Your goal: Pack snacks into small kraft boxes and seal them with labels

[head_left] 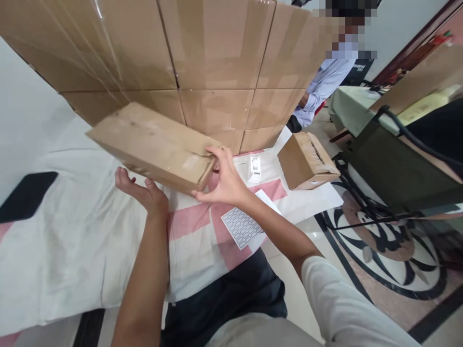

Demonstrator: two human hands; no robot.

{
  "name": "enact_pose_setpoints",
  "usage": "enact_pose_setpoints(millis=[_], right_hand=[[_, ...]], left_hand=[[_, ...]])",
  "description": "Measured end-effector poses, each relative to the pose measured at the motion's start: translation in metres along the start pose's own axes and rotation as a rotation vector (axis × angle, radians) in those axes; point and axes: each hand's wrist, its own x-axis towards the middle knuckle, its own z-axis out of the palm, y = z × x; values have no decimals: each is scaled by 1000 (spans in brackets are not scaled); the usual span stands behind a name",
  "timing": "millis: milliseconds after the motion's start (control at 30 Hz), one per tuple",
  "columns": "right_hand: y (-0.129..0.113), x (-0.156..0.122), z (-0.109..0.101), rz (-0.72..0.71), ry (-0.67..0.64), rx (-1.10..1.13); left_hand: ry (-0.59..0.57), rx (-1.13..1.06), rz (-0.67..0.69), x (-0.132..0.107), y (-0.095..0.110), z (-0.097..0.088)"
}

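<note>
One box [152, 142], side marks unreadable, raised over cloth [195, 265]. Right hand's [224, 178] grip closed on its end; left hand [142, 190] open beside it, contact unclear. One label sheet [237, 227], print too small. One open box [318, 156]; at least six cartons [220, 43] stacked.

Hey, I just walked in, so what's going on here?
A person is holding a cardboard box at a tilt, the right hand gripping one end. The left hand is open by its lower side; whether it touches is unclear. Behind the box stands a stack of taped cartons. A label sheet lies on the cloth, and an open box sits off to the right. Another person is beyond the stack.
</note>
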Motion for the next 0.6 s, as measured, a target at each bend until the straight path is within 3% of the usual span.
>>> enact_pose_setpoints(millis=[67,167,267,333,400,467,533,600], right_hand=[[1,-10,-27,-10,132,-97],[12,-58,-84,28,379,-321],[23,-155,-143,131,522,-589],[23,-237,-166,184,588,-728],[15,-316,-171,263,632,-786],[5,-374,-164,426,658,-767],[1,-399,-157,577,681,-718],[13,-392,-156,642,735,-655]], left_hand=[[57,41,107,-2,-2,1],[27,35,95,-3,-6,4],[-7,-5,57,-3,-10,9],[-32,-39,35,-4,-11,13],[-59,-70,11,-5,-12,17],[-84,-84,-2,-6,-12,21],[-110,-83,-15,-8,-13,24],[-131,-79,-36,-10,-14,25]])
